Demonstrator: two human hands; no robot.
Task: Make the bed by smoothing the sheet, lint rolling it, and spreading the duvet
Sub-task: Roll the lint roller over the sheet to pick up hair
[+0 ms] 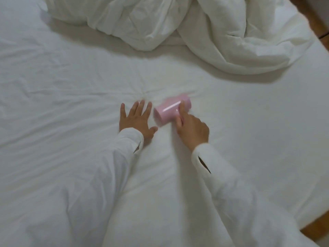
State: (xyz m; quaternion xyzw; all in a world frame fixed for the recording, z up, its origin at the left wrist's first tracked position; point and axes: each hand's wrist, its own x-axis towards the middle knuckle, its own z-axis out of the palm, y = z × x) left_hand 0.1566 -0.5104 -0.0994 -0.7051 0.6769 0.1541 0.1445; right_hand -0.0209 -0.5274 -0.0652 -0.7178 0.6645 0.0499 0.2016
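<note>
right hand gripping pink lint roller, sheet

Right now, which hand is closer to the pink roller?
The right hand. It grips the pink roller, with a finger stretched over its top. The left hand lies flat on the sheet just beside the roller, with a small gap between them.

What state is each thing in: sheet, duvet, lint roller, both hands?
Sheet: on the bed, creased, most on the left.
Duvet: bunched in a heap at the far side, not spread.
Lint roller: pink, on the sheet, blurred.
Left hand: flat on the sheet, fingers spread.
Right hand: grips the lint roller, index finger along it.
</note>
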